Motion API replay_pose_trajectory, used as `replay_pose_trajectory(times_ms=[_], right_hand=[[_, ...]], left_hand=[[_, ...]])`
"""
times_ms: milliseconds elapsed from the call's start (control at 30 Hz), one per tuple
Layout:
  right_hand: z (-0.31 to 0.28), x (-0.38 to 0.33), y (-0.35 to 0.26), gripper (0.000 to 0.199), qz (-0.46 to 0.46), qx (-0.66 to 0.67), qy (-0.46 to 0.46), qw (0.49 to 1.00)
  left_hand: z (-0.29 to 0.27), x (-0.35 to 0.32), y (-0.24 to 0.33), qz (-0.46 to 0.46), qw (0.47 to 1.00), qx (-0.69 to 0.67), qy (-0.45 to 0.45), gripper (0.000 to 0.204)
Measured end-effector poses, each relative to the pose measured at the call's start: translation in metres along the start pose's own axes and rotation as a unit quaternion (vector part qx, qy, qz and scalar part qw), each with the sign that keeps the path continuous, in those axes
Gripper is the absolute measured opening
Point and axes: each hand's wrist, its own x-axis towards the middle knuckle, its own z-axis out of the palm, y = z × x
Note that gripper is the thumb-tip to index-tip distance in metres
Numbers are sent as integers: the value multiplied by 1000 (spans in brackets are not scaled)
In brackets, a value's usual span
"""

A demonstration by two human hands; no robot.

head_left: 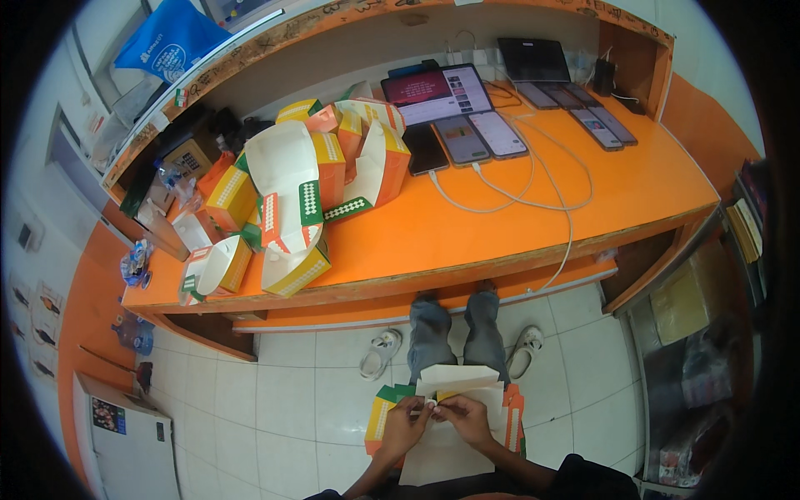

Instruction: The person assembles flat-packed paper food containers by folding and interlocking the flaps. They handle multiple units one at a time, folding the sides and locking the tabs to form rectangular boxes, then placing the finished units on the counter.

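An opened-out cardboard food carton [458, 379] lies across my lap, its plain white inside facing up. Yellow, green and orange printed flaps stick out at both sides. My left hand [406, 427] and my right hand [468, 419] meet over its middle, fingertips almost touching. Both hands are closed in a pinch. A small whitish bit shows between the fingertips; whether it is part of the carton or a separate piece, I cannot tell. A small yellow patch shows just beyond my right fingers.
Ahead stands an orange desk [367, 258] with a heap of folded cartons [287, 158] at its left. A laptop [442, 92], several phones [462, 137] and a white cable [571, 200] lie to the right. Sandals [381, 354] flank my legs on the tiled floor.
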Motion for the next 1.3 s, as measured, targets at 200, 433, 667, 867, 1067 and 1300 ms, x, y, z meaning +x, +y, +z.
replay_pose_trajectory(times_ms=[200, 433, 667, 867, 1067, 1300], right_hand=[[-1, -1, -3, 16, -19, 28, -19, 999], [-3, 0, -8, 17, -27, 3, -23, 999], [-9, 4, -10, 18, -14, -62, -26, 998], [-6, 3, -17, 16, 11, -50, -27, 998], [1, 0, -17, 15, -5, -18, -10, 1000], [0, 1, -8, 14, -21, 10, 5, 1000]], left_hand=[[-3, 2, -5, 8, 1000, 20, -21, 21], [-4, 3, 0, 0, 1000, 3, -26, 22], [-8, 2, -6, -6, 997, -43, -64, 20], [-14, 1, -14, -56, 988, -102, -100, 16], [-18, 0, -9, -27, 991, -72, -113, 15], [-14, -4, -6, -68, 987, -114, -92, 19]])
